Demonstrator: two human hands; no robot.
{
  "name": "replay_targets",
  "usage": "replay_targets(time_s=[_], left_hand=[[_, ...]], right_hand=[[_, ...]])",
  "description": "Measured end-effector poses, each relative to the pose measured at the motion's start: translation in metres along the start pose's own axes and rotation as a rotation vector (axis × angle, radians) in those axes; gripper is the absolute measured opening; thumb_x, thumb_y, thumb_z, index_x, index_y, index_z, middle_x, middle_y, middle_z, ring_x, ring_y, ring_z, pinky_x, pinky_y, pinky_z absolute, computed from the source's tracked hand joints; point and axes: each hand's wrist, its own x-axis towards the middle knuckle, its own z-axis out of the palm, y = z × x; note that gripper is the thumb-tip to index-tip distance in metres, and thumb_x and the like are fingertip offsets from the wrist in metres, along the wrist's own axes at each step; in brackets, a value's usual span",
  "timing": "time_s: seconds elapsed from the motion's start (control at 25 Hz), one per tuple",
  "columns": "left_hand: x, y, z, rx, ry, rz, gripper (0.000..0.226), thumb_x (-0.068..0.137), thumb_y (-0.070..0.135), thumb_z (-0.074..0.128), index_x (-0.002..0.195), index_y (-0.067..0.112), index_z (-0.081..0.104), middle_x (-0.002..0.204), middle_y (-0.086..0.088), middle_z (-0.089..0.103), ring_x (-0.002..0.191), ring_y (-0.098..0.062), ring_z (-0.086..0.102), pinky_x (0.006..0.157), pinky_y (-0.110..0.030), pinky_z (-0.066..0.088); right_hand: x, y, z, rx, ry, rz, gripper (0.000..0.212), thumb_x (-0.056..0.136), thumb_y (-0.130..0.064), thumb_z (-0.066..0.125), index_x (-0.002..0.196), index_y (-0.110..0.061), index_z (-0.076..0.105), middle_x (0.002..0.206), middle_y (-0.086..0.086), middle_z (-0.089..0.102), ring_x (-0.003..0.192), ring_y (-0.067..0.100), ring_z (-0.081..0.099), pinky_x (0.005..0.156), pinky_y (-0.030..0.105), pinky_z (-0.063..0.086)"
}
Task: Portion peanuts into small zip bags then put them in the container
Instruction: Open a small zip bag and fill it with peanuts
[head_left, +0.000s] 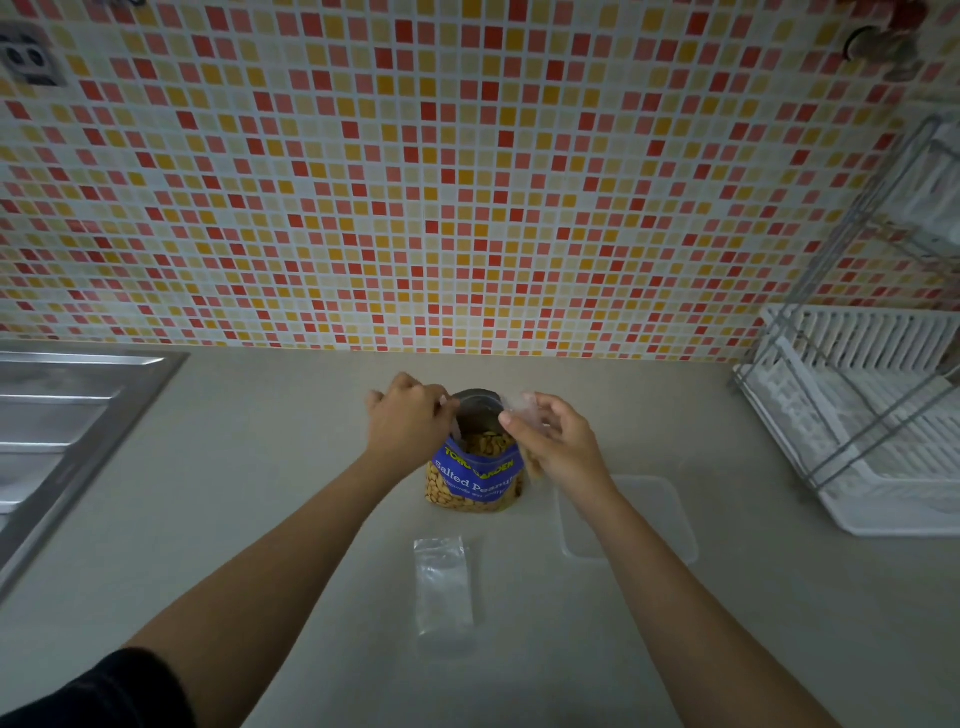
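Flanking peanut bag (475, 478) on counter (270, 467): sink (62, 415), dish rack (883, 415).

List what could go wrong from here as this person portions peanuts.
1. The open peanut bag stands well filled, steadied only by the left-hand grip on its rim; a tug could tip it and spill nuts across the counter.
2. The right-hand grip pinches a flimsy small bag at the opening; nuts may miss its mouth.
3. The spare zip bag lies between the forearms; a sweep could push it away.

mosaic tile wall (467, 182) | beige counter (260, 467) | steel sink (62, 415) | dim light
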Motion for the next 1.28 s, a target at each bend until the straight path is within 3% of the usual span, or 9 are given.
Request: replay_targets(time_s=[0.12,0.24,0.4,0.6,0.8,0.92,1.12,1.2,1.28], left_hand=[[0.008,0.005,0.002,-0.219,-0.006,-0.295,0.031,0.092,0.033,0.045,0.087,0.012,0.067,0.079,-0.006,0.058,0.086,-0.023,0.053,0.087,-0.042,0.039],[0.008,0.005,0.000,-0.498,-0.034,-0.409,0.030,0.090,0.030,0.050,0.081,0.010,0.069,0.075,-0.007,0.064,0.076,-0.021,0.056,0.075,-0.037,0.046],[0.006,0.006,-0.006,-0.856,-0.050,-0.519,0.023,0.092,0.023,0.051,0.082,0.008,0.066,0.074,-0.005,0.062,0.071,-0.013,0.054,0.059,-0.021,0.041],[0.009,-0.005,-0.011,-0.985,-0.001,-0.596,0.023,0.093,0.023,0.047,0.094,0.006,0.062,0.082,-0.007,0.062,0.085,-0.018,0.054,0.074,-0.029,0.038],[0.008,-0.021,-0.019,-1.019,0.022,-0.665,0.020,0.094,0.022,0.046,0.092,0.007,0.060,0.080,-0.005,0.059,0.072,-0.012,0.051,0.057,-0.022,0.034],[0.013,-0.024,-0.033,-1.054,0.082,-0.690,0.018,0.094,0.023,0.048,0.095,0.008,0.059,0.077,-0.003,0.059,0.071,-0.010,0.052,0.063,-0.022,0.037],[0.023,-0.006,-0.066,-1.055,0.159,-0.551,0.018,0.093,0.025,0.049,0.096,0.010,0.059,0.078,0.002,0.061,0.074,-0.010,0.056,0.077,-0.027,0.040],[0.017,0.007,-0.075,-0.963,0.179,-0.368,0.022,0.093,0.026,0.049,0.094,0.009,0.063,0.079,0.000,0.063,0.078,-0.015,0.058,0.078,-0.027,0.044],[0.006,0.020,-0.082,-0.730,0.240,-0.100,0.025,0.093,0.028,0.049,0.088,0.010,0.065,0.078,-0.005,0.065,0.071,-0.013,0.058,0.067,-0.017,0.043]], right_hand=[[0.002,0.005,-0.002,0.016,-0.006,0.025,0.064,0.070,-0.048,0.073,0.124,-0.020,0.052,0.123,-0.001,0.059,0.109,0.014,0.058,0.092,0.032,0.050],[0.002,0.006,-0.004,0.036,-0.019,0.037,0.064,0.070,-0.048,0.073,0.124,-0.020,0.052,0.125,-0.001,0.059,0.111,0.014,0.057,0.093,0.032,0.050],[0.004,0.006,-0.005,0.056,0.006,0.036,0.060,0.071,-0.047,0.073,0.121,-0.021,0.054,0.123,-0.001,0.060,0.109,0.014,0.058,0.091,0.032,0.050],[0.001,-0.001,-0.014,-0.064,0.078,-0.051,0.053,0.072,-0.043,0.073,0.118,-0.024,0.054,0.113,-0.009,0.057,0.105,0.010,0.055,0.088,0.031,0.050],[-0.001,-0.003,-0.018,-0.302,0.080,-0.183,0.059,0.070,-0.043,0.075,0.121,-0.021,0.054,0.113,-0.006,0.059,0.100,0.007,0.053,0.081,0.023,0.045],[-0.001,-0.002,-0.012,-0.464,0.072,-0.239,0.062,0.069,-0.045,0.074,0.123,-0.021,0.054,0.118,-0.004,0.060,0.101,0.010,0.055,0.081,0.025,0.046],[-0.002,-0.008,0.003,-0.437,0.066,-0.248,0.061,0.069,-0.048,0.073,0.121,-0.022,0.054,0.112,-0.006,0.062,0.097,0.010,0.057,0.078,0.025,0.048],[-0.004,-0.011,0.009,-0.308,0.087,-0.235,0.056,0.070,-0.045,0.074,0.118,-0.022,0.055,0.104,-0.009,0.061,0.095,0.008,0.057,0.074,0.019,0.046],[-0.005,-0.014,0.015,-0.175,0.113,-0.225,0.050,0.070,-0.042,0.076,0.112,-0.024,0.057,0.101,-0.010,0.063,0.092,0.008,0.060,0.075,0.021,0.049]])
